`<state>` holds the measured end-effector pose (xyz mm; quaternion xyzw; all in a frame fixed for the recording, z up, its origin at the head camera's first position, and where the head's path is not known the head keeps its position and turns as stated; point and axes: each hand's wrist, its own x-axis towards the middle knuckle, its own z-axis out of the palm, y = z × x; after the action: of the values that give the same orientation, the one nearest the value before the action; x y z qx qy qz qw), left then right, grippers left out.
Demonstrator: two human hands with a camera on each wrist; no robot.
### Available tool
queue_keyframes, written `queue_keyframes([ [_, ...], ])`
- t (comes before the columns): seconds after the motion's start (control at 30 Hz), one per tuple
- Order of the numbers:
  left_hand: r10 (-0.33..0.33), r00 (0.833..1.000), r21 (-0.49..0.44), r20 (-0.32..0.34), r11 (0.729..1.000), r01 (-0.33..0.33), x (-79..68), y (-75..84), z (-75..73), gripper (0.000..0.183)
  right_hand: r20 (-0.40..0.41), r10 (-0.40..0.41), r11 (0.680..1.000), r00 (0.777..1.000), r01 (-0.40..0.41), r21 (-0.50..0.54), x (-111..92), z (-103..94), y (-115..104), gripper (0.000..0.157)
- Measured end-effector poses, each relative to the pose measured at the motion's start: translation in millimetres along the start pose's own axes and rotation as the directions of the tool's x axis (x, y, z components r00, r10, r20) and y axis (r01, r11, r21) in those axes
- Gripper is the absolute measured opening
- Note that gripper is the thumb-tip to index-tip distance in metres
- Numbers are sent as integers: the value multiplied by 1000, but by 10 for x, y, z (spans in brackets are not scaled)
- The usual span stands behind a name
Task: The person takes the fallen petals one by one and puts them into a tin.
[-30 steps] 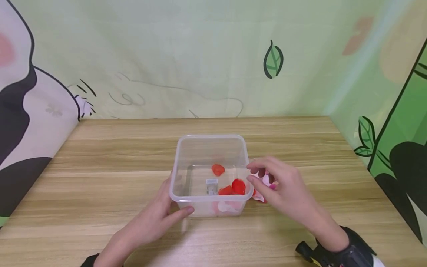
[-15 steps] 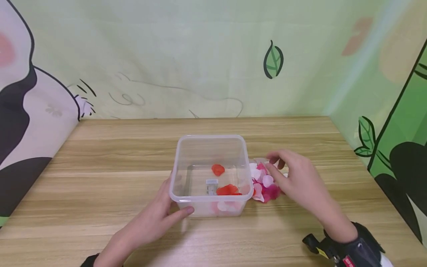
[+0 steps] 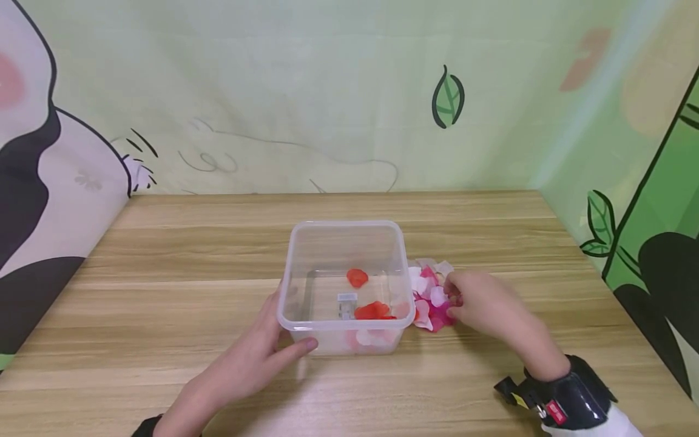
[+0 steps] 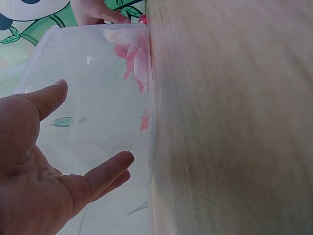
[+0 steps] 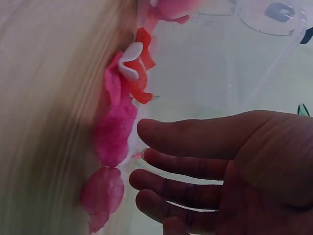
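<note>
A clear plastic box (image 3: 345,325) stands in the middle of the table with a few red petals (image 3: 374,311) inside. My left hand (image 3: 256,352) rests against its left side and near corner; in the left wrist view the fingers are straight and spread along the wall. Right of the box lies a pile of pink, white and magenta artificial petals (image 3: 438,296). At the pile's right edge is my right hand (image 3: 491,306), fingertips right at the petals. The right wrist view shows that hand (image 5: 230,166) with nothing between thumb and fingers, facing a magenta petal (image 5: 116,139).
The wooden table (image 3: 191,243) runs back to a printed cloth backdrop (image 3: 327,91) with leaf drawings. Inside the box a small label (image 3: 347,297) shows at the bottom. A black wrist strap with a camera (image 3: 568,394) sits on the right wrist.
My right hand has moved from the box's right rim to the right side of the petal pile and down to it. A red petal near the rim has dropped lower in the box.
</note>
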<state>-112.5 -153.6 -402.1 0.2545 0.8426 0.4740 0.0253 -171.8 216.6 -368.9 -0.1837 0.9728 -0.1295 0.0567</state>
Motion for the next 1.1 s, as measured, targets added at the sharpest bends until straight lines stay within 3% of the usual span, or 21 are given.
queue_keyframes([
  [0.2,10,1000,11,-5,1000,-10,1,-5,0,105,33,6,1000,999,-7,17,22,67,27,27],
  [0.5,-18,1000,-32,15,999,19,2,16,-9,105,45,32,999,998,-33,18,42,120,41,23],
  [0.8,-15,1000,-12,7,1000,15,-1,21,-6,105,48,19,998,999,-22,54,19,39,29,19],
  [1.1,-5,1000,12,0,1000,5,1,10,-3,105,-13,-25,996,1000,26,86,-20,-60,24,16],
])
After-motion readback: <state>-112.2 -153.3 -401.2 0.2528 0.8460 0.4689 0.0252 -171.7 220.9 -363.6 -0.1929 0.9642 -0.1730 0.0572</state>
